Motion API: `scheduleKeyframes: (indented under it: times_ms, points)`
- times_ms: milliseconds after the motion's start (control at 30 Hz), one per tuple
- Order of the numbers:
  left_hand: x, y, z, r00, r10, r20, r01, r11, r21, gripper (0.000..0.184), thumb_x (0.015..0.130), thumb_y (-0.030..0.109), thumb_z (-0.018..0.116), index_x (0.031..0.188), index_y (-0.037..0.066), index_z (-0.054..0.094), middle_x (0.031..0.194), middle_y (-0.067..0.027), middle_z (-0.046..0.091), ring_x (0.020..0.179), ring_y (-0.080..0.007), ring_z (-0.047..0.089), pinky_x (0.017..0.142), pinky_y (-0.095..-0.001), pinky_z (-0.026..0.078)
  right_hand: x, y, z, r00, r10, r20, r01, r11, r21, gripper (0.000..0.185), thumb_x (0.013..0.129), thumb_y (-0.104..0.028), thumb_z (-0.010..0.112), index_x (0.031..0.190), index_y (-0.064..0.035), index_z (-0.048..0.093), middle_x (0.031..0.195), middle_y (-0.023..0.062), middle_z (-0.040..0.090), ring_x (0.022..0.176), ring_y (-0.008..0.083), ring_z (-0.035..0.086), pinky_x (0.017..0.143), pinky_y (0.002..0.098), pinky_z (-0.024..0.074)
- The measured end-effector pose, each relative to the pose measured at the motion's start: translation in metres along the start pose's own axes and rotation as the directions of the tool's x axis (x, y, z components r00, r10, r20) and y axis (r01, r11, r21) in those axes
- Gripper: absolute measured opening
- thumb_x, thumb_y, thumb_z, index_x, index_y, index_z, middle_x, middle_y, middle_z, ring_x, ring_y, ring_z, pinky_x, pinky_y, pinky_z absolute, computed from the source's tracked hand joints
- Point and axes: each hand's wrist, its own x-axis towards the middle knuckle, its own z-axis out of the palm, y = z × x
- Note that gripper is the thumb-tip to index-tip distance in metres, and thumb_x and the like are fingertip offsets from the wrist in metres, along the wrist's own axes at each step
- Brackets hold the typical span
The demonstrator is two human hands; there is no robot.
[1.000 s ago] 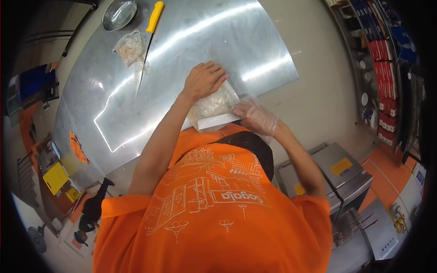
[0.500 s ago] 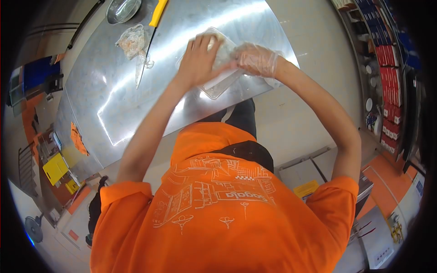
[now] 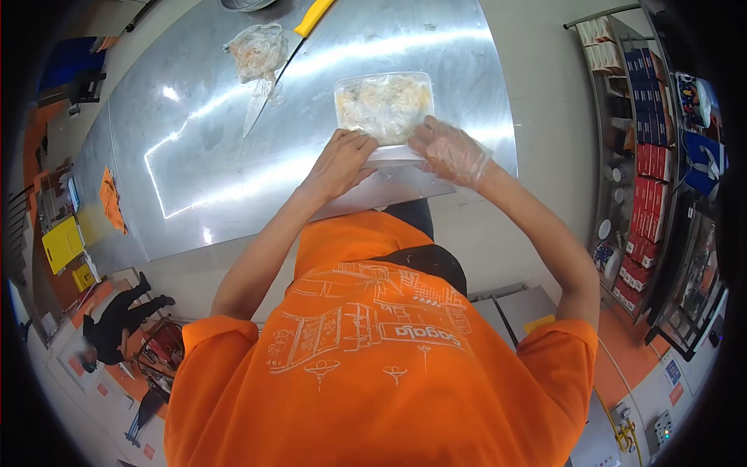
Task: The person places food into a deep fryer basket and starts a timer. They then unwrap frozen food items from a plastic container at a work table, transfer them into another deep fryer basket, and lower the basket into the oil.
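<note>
A clear rectangular container point(image 3: 384, 105) with pale, lumpy contents under plastic lies on the steel table point(image 3: 194, 148). My bare left hand point(image 3: 342, 163) grips its near left corner, fingers curled over the rim. At the near right corner, my right hand point(image 3: 450, 152), in a clear plastic glove, holds the same container with bent fingers. A white strip point(image 3: 393, 153) runs along the near side between both hands. Left of the container lie a crumpled plastic bag point(image 3: 257, 54) with something pale orange inside and a knife point(image 3: 313, 17) with a yellow handle.
A metal bowl point(image 3: 247, 3) is cut off at the top edge. An orange cloth or paper point(image 3: 112, 201) lies at the table's left end. Shelves with red boxes point(image 3: 644, 208) stand at right. Another person in black point(image 3: 117, 327) is at lower left.
Both hands and the container have moved from the table's near edge farther onto the table. The container has turned square to me, and my left hand has moved off its top to the near corner.
</note>
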Motion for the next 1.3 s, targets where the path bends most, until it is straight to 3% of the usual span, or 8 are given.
scheduleKeyframes:
  times_ms: [267, 367, 667, 767, 833, 967, 1033, 1300]
  points:
    - [-0.004, -0.018, 0.008, 0.989, 0.146, -0.029, -0.143, 0.987, 0.073, 0.021, 0.081, 0.01, 0.068, 0.099, 0.006, 0.058, 0.094, -0.0097, 0.058, 0.098, -0.028, 0.056, 0.094, -0.0407, 0.04, -0.011, -0.018, 0.015, 0.988, 0.07, -0.134, -0.078, 0.995, -0.059, 0.03, 0.078, -0.02, 0.064, 0.103, -0.0049, 0.059, 0.111, 0.011, 0.058, 0.109, 0.0284, 0.054, 0.091, 0.0398, 0.0498]
    - [-0.011, -0.013, -0.003, 0.982, 0.178, -0.061, -0.173, 0.982, 0.076, 0.018, 0.08, 0.008, 0.067, 0.095, 0.006, 0.058, 0.09, -0.0089, 0.056, 0.096, -0.0265, 0.055, 0.095, -0.042, 0.039, -0.015, -0.032, 0.0, 0.97, 0.075, -0.232, -0.093, 0.993, -0.068, 0.02, 0.085, -0.021, 0.063, 0.097, -0.0068, 0.058, 0.1, 0.0093, 0.06, 0.106, 0.0297, 0.056, 0.09, 0.0412, 0.0484]
    - [-0.012, -0.018, -0.045, 0.918, 0.314, -0.242, -0.311, 0.949, 0.053, 0.017, 0.076, 0.002, 0.062, 0.091, 0.006, 0.056, 0.088, -0.0063, 0.053, 0.098, -0.0246, 0.052, 0.098, -0.0425, 0.038, 0.001, -0.047, -0.036, 0.921, 0.042, -0.387, -0.055, 0.998, -0.022, 0.019, 0.077, -0.013, 0.067, 0.09, -0.0045, 0.057, 0.086, 0.01, 0.055, 0.088, 0.0271, 0.057, 0.079, 0.0394, 0.0485]
    - [-0.015, -0.022, -0.045, 0.918, 0.28, -0.282, -0.314, 0.945, -0.086, 0.021, 0.073, 0.002, 0.067, 0.092, 0.004, 0.059, 0.089, -0.0075, 0.053, 0.099, -0.0271, 0.051, 0.097, -0.0409, 0.039, 0.007, -0.048, -0.029, 0.894, 0.052, -0.446, -0.042, 0.999, 0.032, 0.015, 0.076, -0.009, 0.065, 0.086, -0.004, 0.056, 0.088, 0.0096, 0.057, 0.086, 0.0281, 0.057, 0.076, 0.0396, 0.0486]
    - [-0.019, -0.025, -0.037, 0.95, 0.148, -0.274, -0.225, 0.935, -0.275, 0.024, 0.07, 0.0, 0.07, 0.092, 0.003, 0.062, 0.091, -0.0081, 0.054, 0.1, -0.028, 0.051, 0.095, -0.0387, 0.041, 0.009, -0.051, -0.025, 0.888, 0.148, -0.435, -0.053, 0.973, 0.223, 0.019, 0.074, -0.007, 0.068, 0.088, -0.0038, 0.057, 0.087, 0.0117, 0.058, 0.085, 0.0307, 0.057, 0.076, 0.0415, 0.0481]
    - [-0.023, -0.029, -0.02, 0.947, 0.083, -0.31, -0.187, 0.929, -0.32, 0.023, 0.07, -0.001, 0.07, 0.092, 0.002, 0.064, 0.09, -0.0078, 0.054, 0.1, -0.0276, 0.051, 0.094, -0.0373, 0.041, 0.013, -0.053, -0.008, 0.866, 0.249, -0.434, -0.075, 0.923, 0.378, 0.024, 0.07, -0.005, 0.072, 0.09, -0.0033, 0.059, 0.086, 0.0132, 0.058, 0.085, 0.0333, 0.057, 0.078, 0.0431, 0.0478]
    - [-0.022, -0.03, -0.018, 0.926, 0.046, -0.374, -0.18, 0.926, -0.333, 0.022, 0.066, -0.003, 0.072, 0.087, 0.0, 0.065, 0.086, -0.0107, 0.058, 0.096, -0.0321, 0.055, 0.082, -0.0394, 0.047, 0.016, -0.055, -0.006, 0.803, 0.343, -0.487, -0.085, 0.875, 0.477, 0.026, 0.067, -0.003, 0.075, 0.089, -0.0025, 0.061, 0.085, 0.0141, 0.057, 0.084, 0.0347, 0.057, 0.077, 0.0435, 0.0475]
    - [-0.009, -0.029, -0.042, 0.869, 0.023, -0.494, -0.241, 0.891, -0.384, 0.018, 0.065, -0.004, 0.071, 0.082, -0.002, 0.064, 0.079, -0.0103, 0.058, 0.085, -0.032, 0.057, 0.084, -0.0399, 0.05, 0.03, -0.066, -0.055, 0.734, 0.398, -0.55, -0.067, 0.849, 0.524, 0.025, 0.064, 0.0, 0.076, 0.082, -0.0028, 0.058, 0.08, 0.0128, 0.052, 0.079, 0.0347, 0.053, 0.072, 0.0433, 0.0443]
